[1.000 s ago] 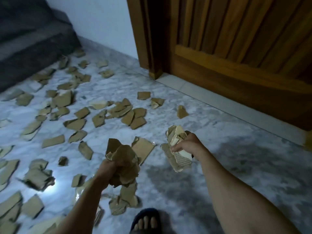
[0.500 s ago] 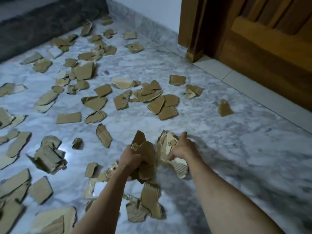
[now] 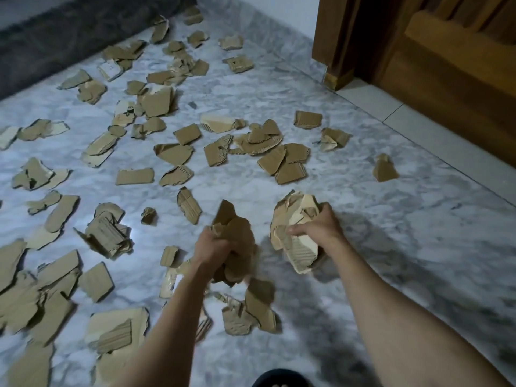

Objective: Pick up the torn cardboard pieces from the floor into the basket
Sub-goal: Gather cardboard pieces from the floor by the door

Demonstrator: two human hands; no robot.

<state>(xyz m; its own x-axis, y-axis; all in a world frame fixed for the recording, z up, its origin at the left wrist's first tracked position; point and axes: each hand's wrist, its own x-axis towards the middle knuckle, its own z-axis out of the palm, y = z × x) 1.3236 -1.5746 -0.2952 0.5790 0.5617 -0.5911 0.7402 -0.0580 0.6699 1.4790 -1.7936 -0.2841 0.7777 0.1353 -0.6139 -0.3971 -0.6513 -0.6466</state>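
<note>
Left hand (image 3: pixel 213 247) and right hand (image 3: pixel 321 229) each clutching a cardboard bundle (image 3: pixel 237 233), above scraps (image 3: pixel 173 153) littering marble floor (image 3: pixel 391 247).

One view only, from head height, tilted forward and down at the marble floor (image 3: pixel 363 233), both forearms reaching into frame from the bottom edge. It faces the wooden door (image 3: pixel 446 65), which fills the upper right corner, with a dark rug (image 3: pixel 55 37) far left of the door along the top edge.
</note>
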